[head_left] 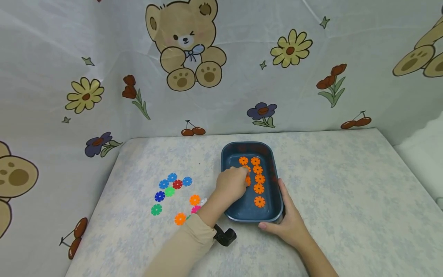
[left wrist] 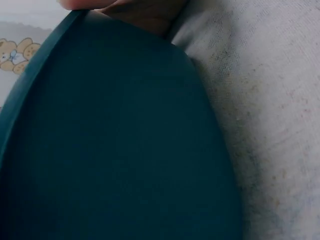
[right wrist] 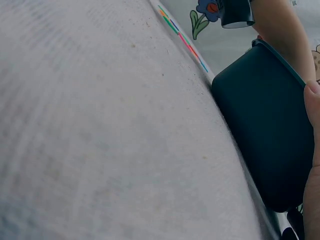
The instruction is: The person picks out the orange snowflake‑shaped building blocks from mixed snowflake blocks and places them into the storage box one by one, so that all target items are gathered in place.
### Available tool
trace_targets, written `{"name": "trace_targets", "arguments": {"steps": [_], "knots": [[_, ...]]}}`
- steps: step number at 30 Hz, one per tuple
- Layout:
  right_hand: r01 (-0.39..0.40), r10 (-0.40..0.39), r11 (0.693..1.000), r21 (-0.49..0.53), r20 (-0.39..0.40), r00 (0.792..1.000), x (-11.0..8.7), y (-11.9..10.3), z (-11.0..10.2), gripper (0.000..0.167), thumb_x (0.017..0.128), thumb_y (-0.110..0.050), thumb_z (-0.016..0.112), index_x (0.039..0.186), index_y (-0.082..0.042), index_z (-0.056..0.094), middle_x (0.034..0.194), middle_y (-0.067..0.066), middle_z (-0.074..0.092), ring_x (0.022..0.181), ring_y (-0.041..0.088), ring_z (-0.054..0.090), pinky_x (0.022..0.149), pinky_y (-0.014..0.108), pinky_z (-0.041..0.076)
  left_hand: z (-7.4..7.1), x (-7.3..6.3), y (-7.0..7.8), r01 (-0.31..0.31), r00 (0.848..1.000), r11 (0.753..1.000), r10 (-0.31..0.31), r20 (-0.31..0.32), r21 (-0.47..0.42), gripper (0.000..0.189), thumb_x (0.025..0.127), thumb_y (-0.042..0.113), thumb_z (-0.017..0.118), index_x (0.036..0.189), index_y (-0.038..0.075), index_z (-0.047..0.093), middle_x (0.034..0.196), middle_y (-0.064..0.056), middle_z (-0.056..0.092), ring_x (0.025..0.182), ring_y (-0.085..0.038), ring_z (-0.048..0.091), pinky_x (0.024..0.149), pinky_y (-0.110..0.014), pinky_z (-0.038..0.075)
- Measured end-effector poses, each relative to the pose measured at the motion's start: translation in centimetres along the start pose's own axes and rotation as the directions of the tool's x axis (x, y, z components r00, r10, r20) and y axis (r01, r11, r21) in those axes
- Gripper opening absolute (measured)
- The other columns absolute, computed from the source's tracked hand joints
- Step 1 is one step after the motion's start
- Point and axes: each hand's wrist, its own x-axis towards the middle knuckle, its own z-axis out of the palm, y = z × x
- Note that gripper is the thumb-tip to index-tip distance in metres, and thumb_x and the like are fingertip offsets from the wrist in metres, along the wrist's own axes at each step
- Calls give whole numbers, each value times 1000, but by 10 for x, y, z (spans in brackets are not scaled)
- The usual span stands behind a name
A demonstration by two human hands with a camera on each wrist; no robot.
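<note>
In the head view a dark blue tray (head_left: 238,209) stands on the table, with orange notched plastic discs (head_left: 260,179) in two columns inside it. My left hand (head_left: 232,184) reaches over the tray's left rim, fingers bent down at an orange disc (head_left: 248,180) in the left column. Whether the fingertips pinch that disc or only touch it is hidden. My right hand (head_left: 290,225) grips the tray's near right corner, its thumb at the front rim and fingers along the right side. The left wrist view shows mostly the tray's outer wall (left wrist: 125,130).
Left of the tray lie loose notched discs, among them a red disc (head_left: 177,184), a green disc (head_left: 156,209) and an orange disc (head_left: 180,219). My left forearm partly covers this group. Behind the table (head_left: 332,173) hangs a bear-printed cloth (head_left: 242,80).
</note>
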Motion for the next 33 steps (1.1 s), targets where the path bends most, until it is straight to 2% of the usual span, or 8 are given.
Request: {"name": "trace_targets", "arguments": {"steps": [6,9,11,13,17,19,28,33], "knots": [[6,-6,1000,2,0,1000,0,1,0,135,61,-14,95,161,-21,3,168,1,9,151,4,15,109,1,16,5,0,0,-16,998,995,21,-51,95,8,91,23,73,94,15,71,79,0,71,65,-16,65,49,-31,48],[6,-6,1000,3,1,1000,0,1,0,135,61,-14,95,161,-23,3,168,0,9,151,4,15,109,1,16,6,-1,3,0,998,992,8,-59,129,8,92,22,71,95,15,70,80,0,69,67,-17,66,52,-32,50],[5,-5,1000,2,0,1000,0,1,0,136,61,-14,95,161,-24,4,168,-1,9,151,4,15,109,1,16,7,-2,5,19,999,987,-11,-50,159,15,93,24,69,105,15,70,84,0,70,70,-17,68,55,-34,53],[4,-4,1000,-2,-1,1000,0,1,0,136,61,-15,95,161,-23,4,168,-1,9,151,4,15,109,1,16,8,-2,7,38,999,982,-32,-35,187,16,94,24,69,108,16,70,87,1,71,73,-18,69,57,-36,54],[4,-4,1000,-6,-1,1000,0,0,0,136,61,-16,95,161,-22,4,168,-2,9,151,3,15,108,1,16,12,-2,10,60,998,971,-53,-36,230,9,93,21,69,100,18,73,85,0,72,70,-17,68,54,-35,53],[7,-7,1000,-6,0,1000,0,0,1,136,61,-16,95,161,-22,4,168,-1,9,151,3,15,108,1,16,13,-1,10,67,997,969,-58,-44,236,5,92,21,70,96,19,74,82,0,72,67,-16,67,52,-34,51],[1,-1,1000,-1,3,1000,0,0,1,136,61,-15,95,161,-24,4,168,-1,9,151,3,15,108,1,16,12,-1,9,72,997,975,-61,-54,211,4,89,19,74,93,18,74,81,0,71,64,-16,66,50,-34,51],[-3,3,1000,2,4,1000,0,0,1,135,61,-15,95,161,-22,4,168,-1,9,151,3,15,108,1,16,12,-2,8,36,998,984,-26,-60,174,15,88,31,76,90,17,73,78,1,71,62,-16,65,48,-33,50]]}}
